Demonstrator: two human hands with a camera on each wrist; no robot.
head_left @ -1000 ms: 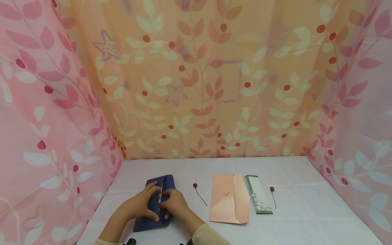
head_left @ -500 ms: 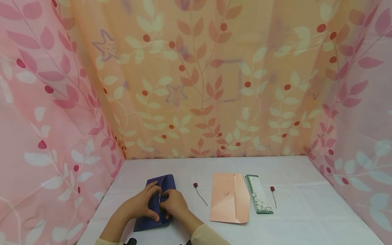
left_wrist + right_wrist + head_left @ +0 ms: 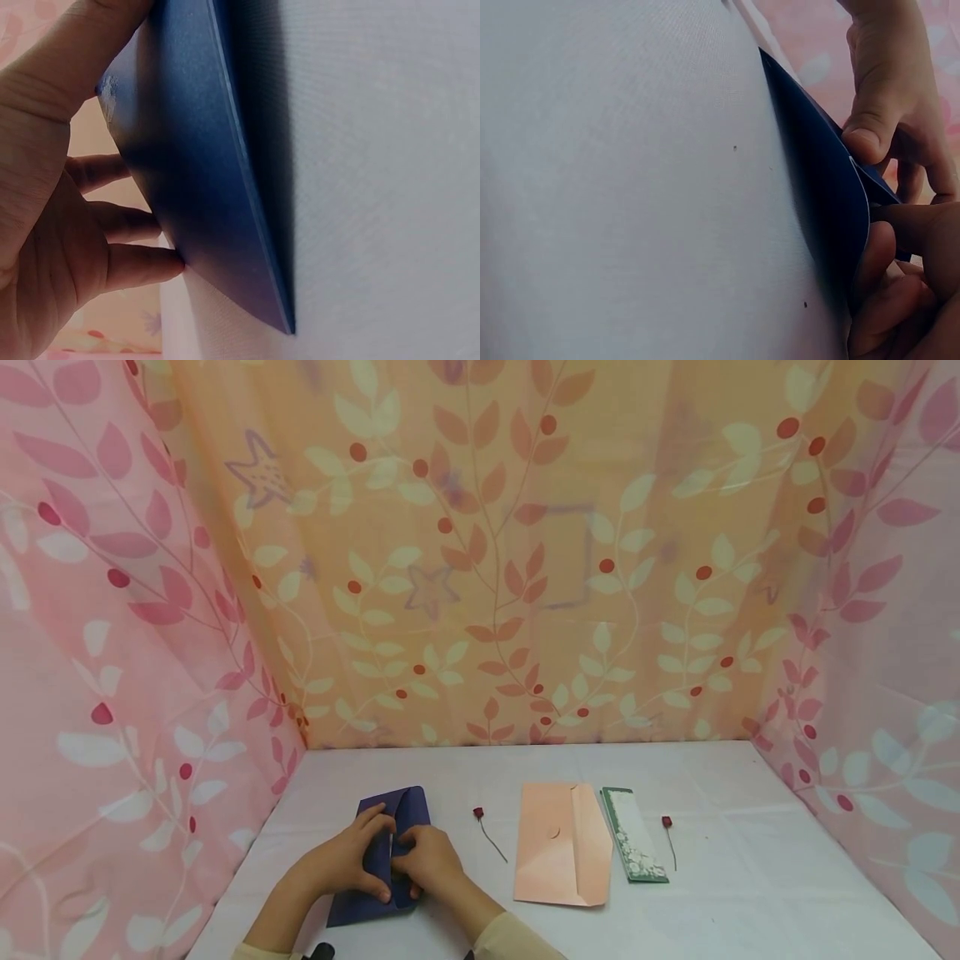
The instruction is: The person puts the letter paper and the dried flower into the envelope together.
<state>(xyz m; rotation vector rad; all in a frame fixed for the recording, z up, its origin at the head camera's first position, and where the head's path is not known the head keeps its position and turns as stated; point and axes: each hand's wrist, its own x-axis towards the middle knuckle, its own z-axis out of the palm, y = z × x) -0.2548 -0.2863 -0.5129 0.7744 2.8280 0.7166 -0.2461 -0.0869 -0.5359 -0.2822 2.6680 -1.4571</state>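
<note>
A dark blue envelope [image 3: 352, 906] lies at the left of the white table, its flap side up and its flap folded out to the right. My left hand [image 3: 347, 858] lies over its left part and grips it between thumb and spread, bent fingers, as the left wrist view also shows. At the opening, my right hand [image 3: 433, 862] has curled fingers partly inside and holds the envelope's edge near the flap. In the right wrist view, one finger [image 3: 900, 225] reaches into the gap. A thin pale sliver shows in the opening; what lies inside is mostly hidden.
Right of the hands lies a small dried red rose [image 3: 478, 814] on a thin stem. Farther right are a peach envelope [image 3: 546, 843] with its flap out, a green-edged floral card [image 3: 632, 837] and a second dried rose [image 3: 667, 822]. Patterned curtains [image 3: 480, 610] surround the table [image 3: 750, 893].
The pale strip in the blue envelope's opening shows less than a second ago, and my right fingers have shifted slightly there. My left hand stays in place.
</note>
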